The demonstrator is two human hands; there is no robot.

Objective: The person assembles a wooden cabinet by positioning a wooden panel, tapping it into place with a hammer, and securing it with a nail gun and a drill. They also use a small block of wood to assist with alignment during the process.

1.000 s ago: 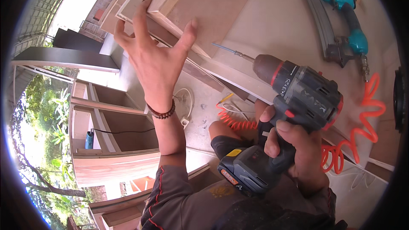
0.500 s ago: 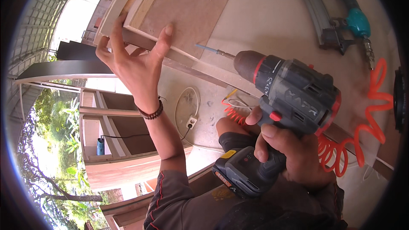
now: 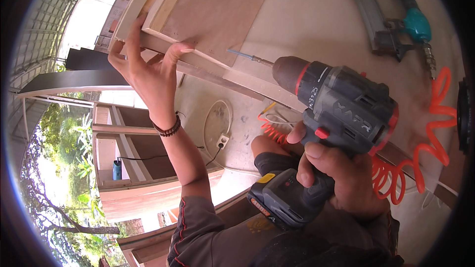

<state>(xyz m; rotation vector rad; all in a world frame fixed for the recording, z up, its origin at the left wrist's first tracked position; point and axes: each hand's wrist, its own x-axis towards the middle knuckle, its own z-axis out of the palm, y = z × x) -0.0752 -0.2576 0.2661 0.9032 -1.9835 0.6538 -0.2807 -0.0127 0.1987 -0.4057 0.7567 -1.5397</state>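
My right hand [image 3: 341, 175] is wrapped around the grip of a dark grey and red cordless drill [image 3: 341, 106], held over the workbench. Its chuck carries a long thin bit [image 3: 241, 55] that points left, its tip just off the edge of a wooden panel [image 3: 217, 10]. Light wood strips [image 3: 166, 7] run along the panel's left side. At the panel's near left corner, my left hand [image 3: 148, 79] grips the wooden edge, fingers curled over it at the far side and thumb bent against the near edge. Part of the fingers is hidden behind the wood.
A teal nail gun [image 3: 415, 24] lies at the far right of the worktop, joined to a coiled orange air hose [image 3: 430, 141]. Below on the floor are a white extension socket [image 3: 223, 141] and cable. A wooden cabinet [image 3: 148, 198] stands to the left.
My left thumb has bent in toward the wood, and the left wrist and forearm have shifted slightly left. The drill has barely moved.
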